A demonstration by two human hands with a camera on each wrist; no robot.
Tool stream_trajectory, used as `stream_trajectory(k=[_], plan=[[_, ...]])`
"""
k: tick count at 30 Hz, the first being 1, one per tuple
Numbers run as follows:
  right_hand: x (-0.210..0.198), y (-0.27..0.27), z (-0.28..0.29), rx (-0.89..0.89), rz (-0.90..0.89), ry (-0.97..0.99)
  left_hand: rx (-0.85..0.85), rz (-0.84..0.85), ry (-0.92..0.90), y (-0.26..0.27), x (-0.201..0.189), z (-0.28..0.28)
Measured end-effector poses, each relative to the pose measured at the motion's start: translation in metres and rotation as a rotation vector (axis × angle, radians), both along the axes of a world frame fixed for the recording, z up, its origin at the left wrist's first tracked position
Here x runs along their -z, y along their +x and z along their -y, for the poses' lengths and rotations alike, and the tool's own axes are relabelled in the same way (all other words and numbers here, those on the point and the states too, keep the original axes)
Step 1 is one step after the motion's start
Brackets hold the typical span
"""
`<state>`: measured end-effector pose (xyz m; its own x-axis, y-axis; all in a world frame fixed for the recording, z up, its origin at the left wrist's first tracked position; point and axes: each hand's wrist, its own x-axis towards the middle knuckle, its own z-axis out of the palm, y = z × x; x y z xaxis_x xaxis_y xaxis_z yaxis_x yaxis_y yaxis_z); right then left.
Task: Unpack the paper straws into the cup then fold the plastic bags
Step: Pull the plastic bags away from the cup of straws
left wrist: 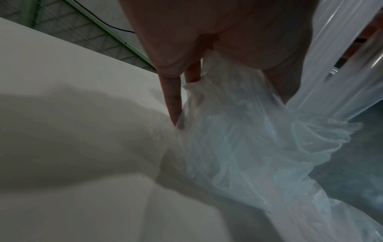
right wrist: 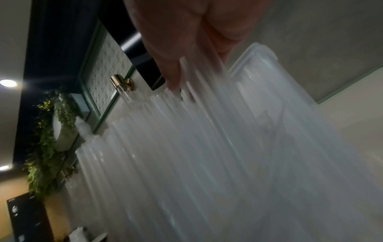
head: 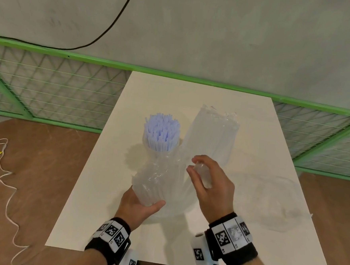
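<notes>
A clear cup stands mid-table, packed with pale lilac paper straws standing upright. My left hand grips the lower end of a straw bundle in a crumpled plastic bag, whose open top points at the cup. In the left wrist view my fingers lie along that bag. My right hand pinches a small handful of translucent straws; in the right wrist view these straws are blurred. A second long bag of straws lies behind it.
An empty clear bag lies on the right of the white table. A green mesh fence runs behind the table. A white cord trails over the wooden floor on the left.
</notes>
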<state>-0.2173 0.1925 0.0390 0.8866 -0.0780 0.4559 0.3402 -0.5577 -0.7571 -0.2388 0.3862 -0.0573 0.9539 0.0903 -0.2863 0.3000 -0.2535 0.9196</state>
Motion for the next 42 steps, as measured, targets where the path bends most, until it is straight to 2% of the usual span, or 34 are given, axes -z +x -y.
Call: stream_trajectory(k=[5, 10, 15, 23, 29, 42], plan=[[-0.023, 0.009, 0.006, 0.054, 0.066, 0.037, 0.009, -0.013, 0.015, 0.000, 0.002, -0.002], [-0.040, 0.019, 0.015, 0.092, 0.108, 0.167, 0.019, -0.018, 0.013, 0.000, 0.003, -0.003], [-0.048, 0.028, 0.021, 0.116, 0.077, 0.182, 0.019, -0.029, 0.006, 0.000, 0.002, -0.002], [-0.043, 0.038, 0.022, 0.059, -0.130, 0.007, 0.023, -0.025, 0.015, 0.000, 0.001, -0.002], [-0.037, 0.038, 0.019, -0.028, -0.294, -0.032, 0.025, -0.020, 0.019, 0.001, 0.004, -0.002], [-0.037, 0.039, 0.016, -0.168, -0.262, -0.146, 0.011, -0.015, 0.016, 0.002, 0.002, 0.000]])
